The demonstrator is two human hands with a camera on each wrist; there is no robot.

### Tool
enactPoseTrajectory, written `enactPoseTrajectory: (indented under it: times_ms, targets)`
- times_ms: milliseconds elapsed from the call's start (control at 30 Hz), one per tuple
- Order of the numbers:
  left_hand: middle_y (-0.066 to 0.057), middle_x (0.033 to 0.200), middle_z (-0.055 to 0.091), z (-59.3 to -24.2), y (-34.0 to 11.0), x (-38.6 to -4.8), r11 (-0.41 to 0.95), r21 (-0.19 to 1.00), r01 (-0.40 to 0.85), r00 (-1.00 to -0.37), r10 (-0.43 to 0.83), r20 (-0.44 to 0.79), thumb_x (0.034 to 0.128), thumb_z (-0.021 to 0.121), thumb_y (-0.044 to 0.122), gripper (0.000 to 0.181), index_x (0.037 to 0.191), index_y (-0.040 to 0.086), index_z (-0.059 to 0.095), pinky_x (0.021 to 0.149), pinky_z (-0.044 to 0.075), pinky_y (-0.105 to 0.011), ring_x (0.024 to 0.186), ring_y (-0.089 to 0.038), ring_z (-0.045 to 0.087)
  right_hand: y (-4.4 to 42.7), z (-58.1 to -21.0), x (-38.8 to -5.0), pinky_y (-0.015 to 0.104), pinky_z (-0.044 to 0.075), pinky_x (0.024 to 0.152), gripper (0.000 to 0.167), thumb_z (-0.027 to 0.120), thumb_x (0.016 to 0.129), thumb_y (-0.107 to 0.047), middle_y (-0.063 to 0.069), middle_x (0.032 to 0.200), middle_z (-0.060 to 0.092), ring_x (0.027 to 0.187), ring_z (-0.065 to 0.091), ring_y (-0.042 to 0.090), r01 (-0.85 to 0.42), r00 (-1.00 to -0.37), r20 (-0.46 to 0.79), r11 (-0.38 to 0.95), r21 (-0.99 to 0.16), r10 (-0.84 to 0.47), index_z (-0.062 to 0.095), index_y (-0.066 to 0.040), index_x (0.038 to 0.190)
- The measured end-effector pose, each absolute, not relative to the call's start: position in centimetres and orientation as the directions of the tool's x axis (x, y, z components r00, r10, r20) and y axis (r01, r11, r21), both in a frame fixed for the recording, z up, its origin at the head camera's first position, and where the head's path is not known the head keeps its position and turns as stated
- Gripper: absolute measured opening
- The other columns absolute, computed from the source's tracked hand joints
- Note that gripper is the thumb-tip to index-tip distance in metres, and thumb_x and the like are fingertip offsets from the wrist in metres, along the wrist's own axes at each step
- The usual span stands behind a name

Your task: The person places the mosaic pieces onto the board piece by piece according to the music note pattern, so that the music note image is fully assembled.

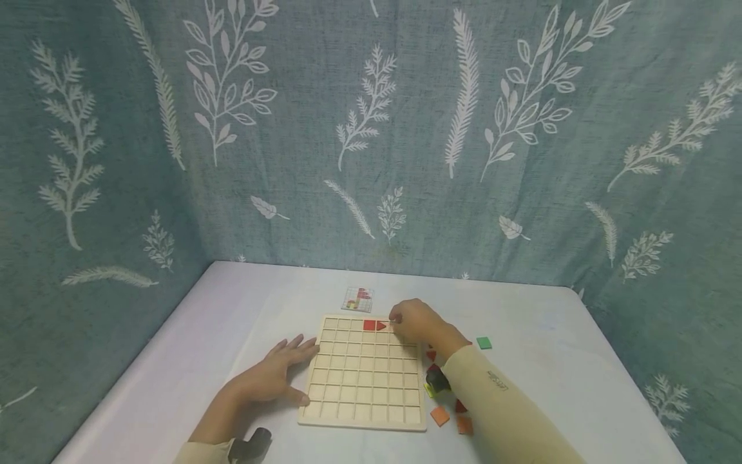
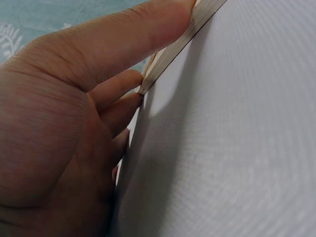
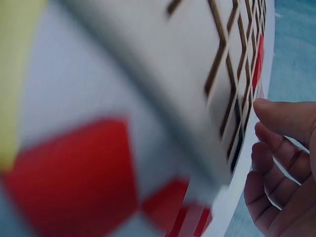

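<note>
A light wooden grid board (image 1: 362,367) lies on the white table. My left hand (image 1: 269,374) has its fingers spread, touching the board's left edge; in the left wrist view, the thumb (image 2: 143,29) rests against the wooden rim. My right hand (image 1: 414,320) is at the board's far right corner with its fingers loosely bent. No piece shows between thumb and fingertips in the right wrist view. Just left of that hand, a red square tile (image 1: 369,325) and a red triangle tile (image 1: 380,325) lie side by side in the board's far row.
Beyond the board lies a small pattern card (image 1: 357,299). Right of the board are a green square (image 1: 484,343), an orange tile (image 1: 440,415), another orange tile (image 1: 465,425), a yellow-green piece (image 1: 429,390) and several red pieces, partly hidden by the right arm. A patterned curtain (image 1: 371,142) surrounds the table.
</note>
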State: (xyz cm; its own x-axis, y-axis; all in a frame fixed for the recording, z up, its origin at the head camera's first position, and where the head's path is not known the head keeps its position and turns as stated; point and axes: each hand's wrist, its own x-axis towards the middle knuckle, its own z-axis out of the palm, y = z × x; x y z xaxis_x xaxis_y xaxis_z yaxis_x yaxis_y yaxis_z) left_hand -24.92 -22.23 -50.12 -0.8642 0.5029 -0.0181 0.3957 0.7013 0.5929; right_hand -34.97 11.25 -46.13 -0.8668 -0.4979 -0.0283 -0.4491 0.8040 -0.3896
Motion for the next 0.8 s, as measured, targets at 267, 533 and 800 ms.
enactPoseTrajectory:
  times_ms: [267,533,800]
  targets:
    - [-0.007,0.157,0.029,-50.1,-22.3,-24.9,0.703,0.595,0.39,-0.865,0.502,-0.027,0.0572,0.082,0.057,0.109,0.148,0.011,0.043,0.117,-0.001,-0.055,0.146,-0.035,0.01,15.0,-45.5,-34.5,0.037,0.053,0.082,0.019,0.071,0.088,-0.015,-0.003,0.096,0.065,0.092,0.06,0.017,-0.34,-0.913,-0.071,0.845,-0.413,-0.402,0.072,-0.013,0.107]
    - [-0.011,0.156,0.03,-50.2,-22.5,-25.2,0.691,0.59,0.419,-0.854,0.52,-0.002,0.0571,0.082,0.057,0.11,0.147,0.007,0.043,0.116,0.0,-0.058,0.145,-0.039,0.012,17.7,-45.5,-33.7,0.039,0.055,0.084,0.021,0.072,0.084,-0.01,-0.002,0.095,0.065,0.089,0.059,0.018,-0.196,-0.956,-0.126,0.899,-0.393,-0.263,0.073,-0.015,0.104]
    - [-0.009,0.156,0.03,-50.4,-22.5,-25.3,0.685,0.598,0.416,-0.853,0.521,-0.004,0.0572,0.082,0.058,0.11,0.147,0.009,0.043,0.116,-0.001,-0.056,0.146,-0.036,0.011,18.5,-46.1,-32.9,0.039,0.056,0.079,0.018,0.073,0.083,-0.012,-0.001,0.1,0.065,0.088,0.057,0.02,-0.089,-0.967,-0.179,0.899,-0.429,-0.181,0.073,-0.018,0.1]
